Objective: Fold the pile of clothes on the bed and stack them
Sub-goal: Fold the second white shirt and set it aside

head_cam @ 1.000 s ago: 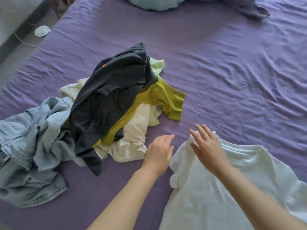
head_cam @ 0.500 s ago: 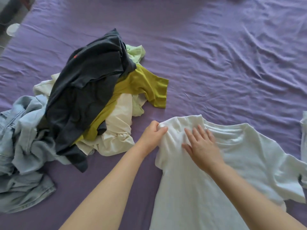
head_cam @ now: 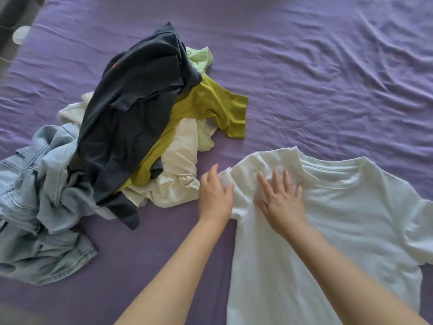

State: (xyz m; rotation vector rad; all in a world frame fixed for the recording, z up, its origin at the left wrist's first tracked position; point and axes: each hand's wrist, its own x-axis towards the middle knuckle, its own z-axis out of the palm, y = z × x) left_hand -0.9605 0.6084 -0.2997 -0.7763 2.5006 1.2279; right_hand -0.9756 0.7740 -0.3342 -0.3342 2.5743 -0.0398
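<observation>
Two hands on white t-shirt: left hand pinching sleeve, right hand flat, fingers spread, just beside

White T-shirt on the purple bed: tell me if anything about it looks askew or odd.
The white cotton T-shirt lies mostly flat, but its near-pile sleeve is bunched and folded inward. The left hand pinches that sleeve while the right hand presses flat beside it. No damage visible.

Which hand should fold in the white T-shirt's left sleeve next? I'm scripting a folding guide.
Left. The left hand already pinches the white T-shirt at that sleeve's edge, while the right hand lies flat on the shoulder, pinning it.
</observation>
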